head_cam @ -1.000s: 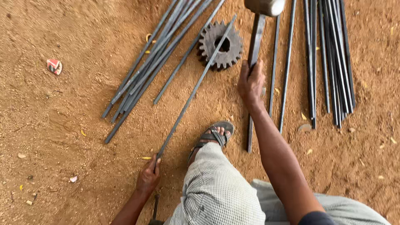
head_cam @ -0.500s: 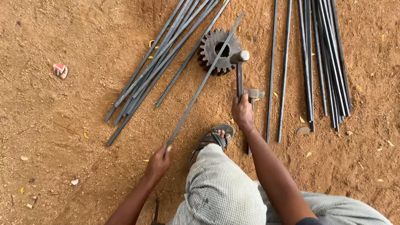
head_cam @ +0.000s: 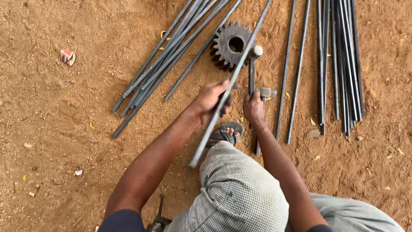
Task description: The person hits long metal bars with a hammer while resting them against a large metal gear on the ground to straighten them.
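1. Gripping a long steel rod [head_cam: 223, 101], the left hand [head_cam: 210, 101] has its fingers curled tight round the rod's mid-length, just above the raised knee.
2. No containers in view; all stock lies loose on bare sandy ground [head_cam: 51, 129].
3. Rod's long axis runs diagonal: near end low by the checked-cloth knee [head_cam: 240, 189], far end up & right, passing over the gear [head_cam: 231, 44] and off the top edge.
4. Right hand [head_cam: 254, 109] is wrapped shut round the handle of a metal bending tool [head_cam: 252, 73]; tool stands roughly vertical in frame, its rounded head touching the rod beside the gear.
5. Gear: dark, toothed wheel w/ round centre hole, lying flat.
6. Rod bundle [head_cam: 167, 56] fans out diagonal at left; straight rods [head_cam: 339, 64] lie parallel at right, all thin, grey, smooth.
7. Sandalled foot [head_cam: 225, 133] sits between the hands, on the dirt.
8. Ground: reddish-brown, gritty, w/ small scraps.
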